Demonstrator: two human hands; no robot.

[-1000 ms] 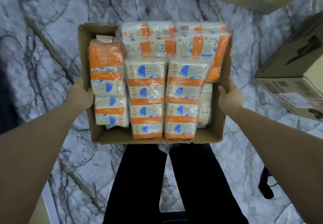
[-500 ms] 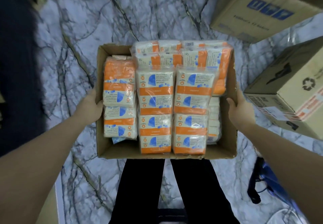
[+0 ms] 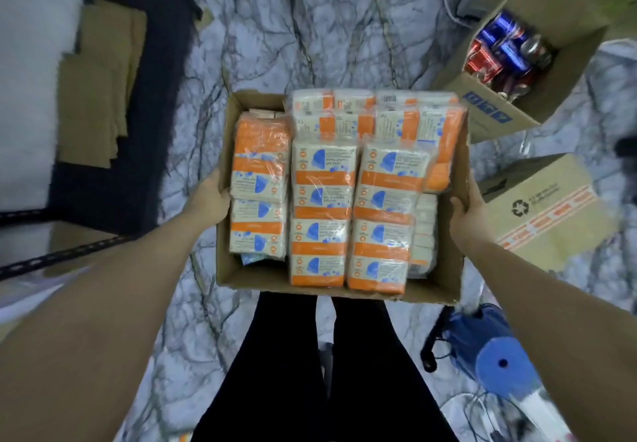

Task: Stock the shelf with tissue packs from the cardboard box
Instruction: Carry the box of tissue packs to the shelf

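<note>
An open cardboard box [image 3: 310, 295] hangs in front of me above my legs, carried between both hands. It is packed with several orange, white and blue tissue packs [image 3: 322, 217] in clear wrap, some stacked above the rim. My left hand [image 3: 208, 198] grips the box's left wall, thumb at the rim. My right hand [image 3: 467, 214] grips the right wall, with the thumb over the top edge. The fingers of both hands are hidden behind the box.
On the marble floor at the right stand an open box of drink cans [image 3: 506, 59] and a closed box with a recycling mark [image 3: 544, 210]. A blue stool or fan [image 3: 496, 362] sits at lower right. Dark shelf rails with flattened cardboard [image 3: 100, 97] lie at the left.
The view has swung left and forward with the box held steady in both hands. The can box, the blue object and the shelf rails at left have come into sight.
</note>
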